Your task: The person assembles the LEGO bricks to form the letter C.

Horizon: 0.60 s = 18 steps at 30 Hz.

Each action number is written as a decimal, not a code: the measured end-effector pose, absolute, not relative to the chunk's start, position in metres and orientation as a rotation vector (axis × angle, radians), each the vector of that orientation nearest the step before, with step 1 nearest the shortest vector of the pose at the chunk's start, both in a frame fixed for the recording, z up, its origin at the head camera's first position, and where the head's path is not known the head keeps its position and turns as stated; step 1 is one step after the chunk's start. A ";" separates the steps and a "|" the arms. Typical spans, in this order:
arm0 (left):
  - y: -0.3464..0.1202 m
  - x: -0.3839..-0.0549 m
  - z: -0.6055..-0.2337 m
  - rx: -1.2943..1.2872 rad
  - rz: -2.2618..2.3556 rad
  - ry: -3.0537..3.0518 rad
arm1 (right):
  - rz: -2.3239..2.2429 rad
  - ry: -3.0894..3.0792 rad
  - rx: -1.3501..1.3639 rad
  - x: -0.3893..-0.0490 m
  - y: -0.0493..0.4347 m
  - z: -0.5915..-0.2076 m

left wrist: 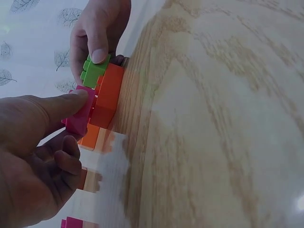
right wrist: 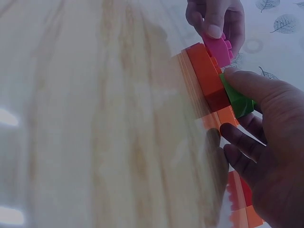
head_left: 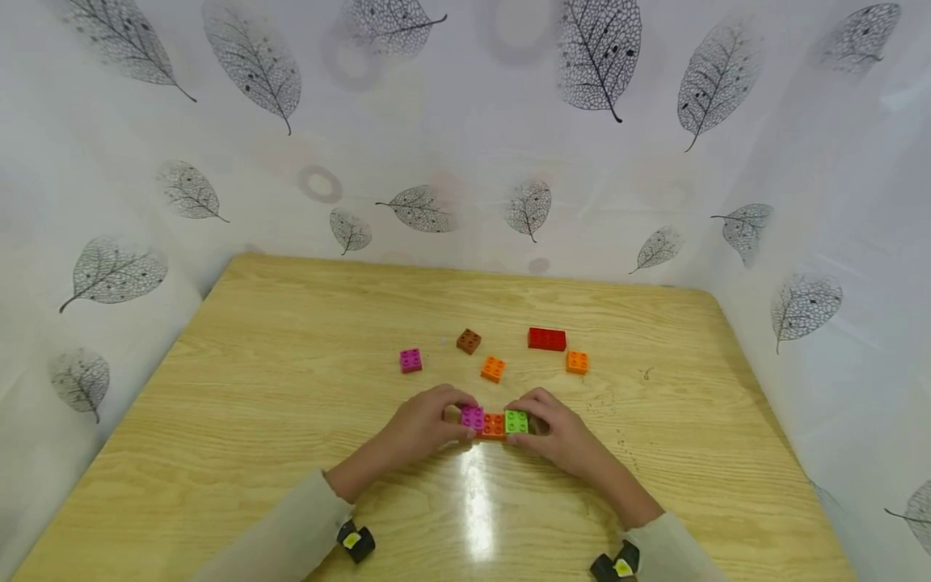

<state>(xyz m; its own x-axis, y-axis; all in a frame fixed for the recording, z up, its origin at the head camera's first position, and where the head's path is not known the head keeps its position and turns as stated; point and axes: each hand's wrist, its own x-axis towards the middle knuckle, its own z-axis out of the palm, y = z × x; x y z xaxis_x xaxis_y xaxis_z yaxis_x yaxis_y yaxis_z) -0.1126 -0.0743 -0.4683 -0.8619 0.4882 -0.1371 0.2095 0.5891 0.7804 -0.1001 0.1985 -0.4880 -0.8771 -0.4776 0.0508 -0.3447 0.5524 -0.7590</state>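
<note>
A long orange-red toy brick point(head_left: 494, 426) lies on the table between both hands. The left hand point(head_left: 431, 420) pinches a pink square brick point(head_left: 472, 418) between thumb and fingers, over the left end of the long brick. In the left wrist view the pink brick point(left wrist: 80, 111) is slightly tilted, its studless side toward the long brick's studs. The right hand point(head_left: 556, 428) grips a light green square brick point(head_left: 516, 421) at the right end. The right wrist view shows the green brick point(right wrist: 237, 96) against the studs of the long brick point(right wrist: 207, 76).
Behind the hands lie a magenta brick point(head_left: 410, 360), a brown brick point(head_left: 469, 341), an orange brick point(head_left: 493, 369), a long red brick point(head_left: 547, 339) and another orange brick point(head_left: 577, 362). A leaf-patterned cloth point(head_left: 465, 145) hangs around the wooden table point(head_left: 254, 388).
</note>
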 end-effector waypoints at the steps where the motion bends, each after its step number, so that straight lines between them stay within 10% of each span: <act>1: -0.074 -0.113 -0.468 0.568 1.157 2.482 | -1.230 2.622 -0.703 -0.100 0.199 -0.488; 18: -0.072 -0.113 -0.464 0.616 1.110 2.512 | -1.242 2.615 -0.718 -0.101 0.199 -0.489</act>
<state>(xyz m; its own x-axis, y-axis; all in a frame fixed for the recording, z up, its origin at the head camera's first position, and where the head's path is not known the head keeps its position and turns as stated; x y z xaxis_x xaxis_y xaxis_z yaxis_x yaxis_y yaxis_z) -0.1130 -0.0716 -0.4641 -0.8538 0.5070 -0.1183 0.2540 0.6039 0.7555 -0.1009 0.1990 -0.4893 -0.8723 -0.4852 0.0603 -0.3533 0.5402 -0.7638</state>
